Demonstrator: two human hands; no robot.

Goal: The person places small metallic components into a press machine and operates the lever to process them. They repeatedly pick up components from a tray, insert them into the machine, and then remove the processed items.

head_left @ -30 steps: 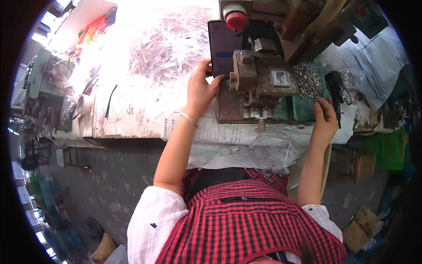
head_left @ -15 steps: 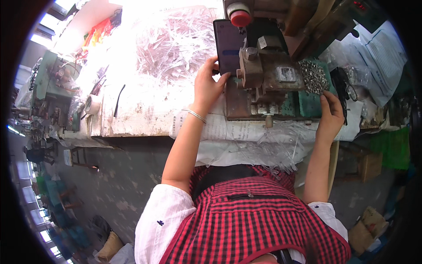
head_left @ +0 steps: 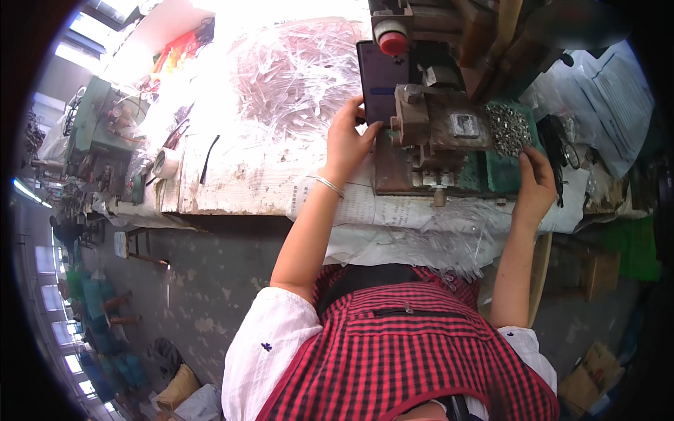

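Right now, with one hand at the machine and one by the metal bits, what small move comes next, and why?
Probably the right hand picks one piece from the pile of small metal parts: its fingertips touch the pile's edge, while the left hand waits at the bench press.

Bench left of press (head_left: pixel 435 133) open (clear strips (head_left: pixel 295 70) heaped behind); right crowded by metal parts (head_left: pixel 509 130).

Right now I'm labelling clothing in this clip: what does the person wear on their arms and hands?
Both hands are bare, without gloves. The left hand has a thin silver bangle at the wrist. The forearms are uncovered; short white sleeves end near the elbows, with a red-and-black checked apron over them. The right hand shows no jewellery.
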